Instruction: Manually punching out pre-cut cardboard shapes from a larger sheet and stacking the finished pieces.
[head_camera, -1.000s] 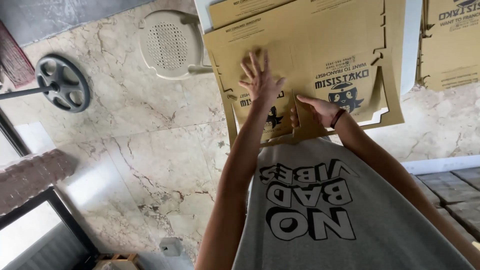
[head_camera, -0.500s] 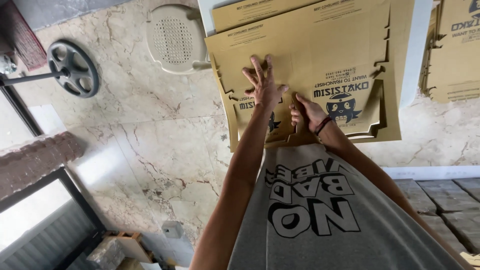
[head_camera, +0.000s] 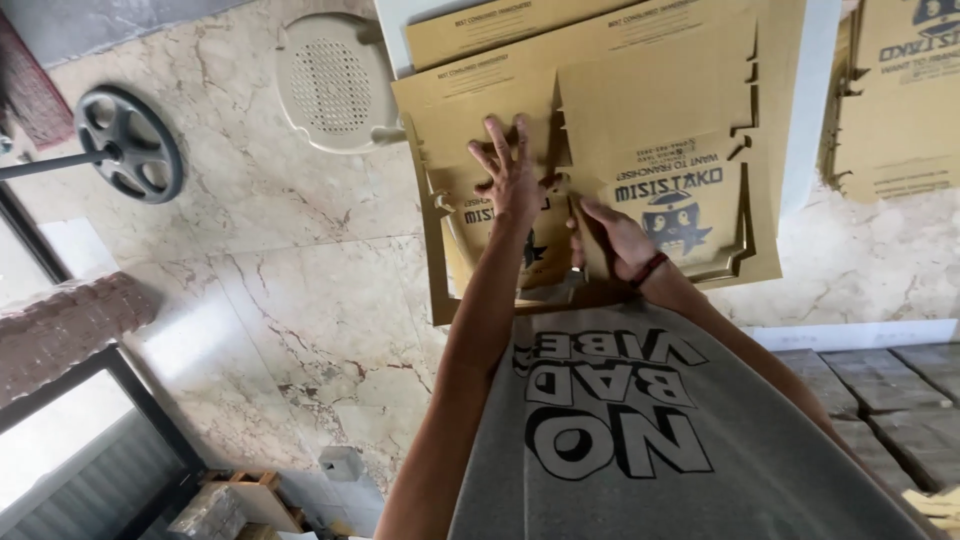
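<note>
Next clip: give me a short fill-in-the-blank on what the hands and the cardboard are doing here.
1. The left hand lies on the flat cardboard sheet with its fingers ____.
2. The right hand wears a ____ at the wrist.
3. The weight plate lies on a ____ floor.

Missing words: spread; band; marble

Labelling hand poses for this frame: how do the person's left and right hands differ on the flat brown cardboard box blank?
The left hand lies palm down with fingers spread, pressing flat on the brown cardboard box blank. The right hand is curled, fingers gripping a panel edge nearer the body. The right wrist wears a dark red band; the left wrist is bare. Both touch the same blank, close together near its middle.
</note>
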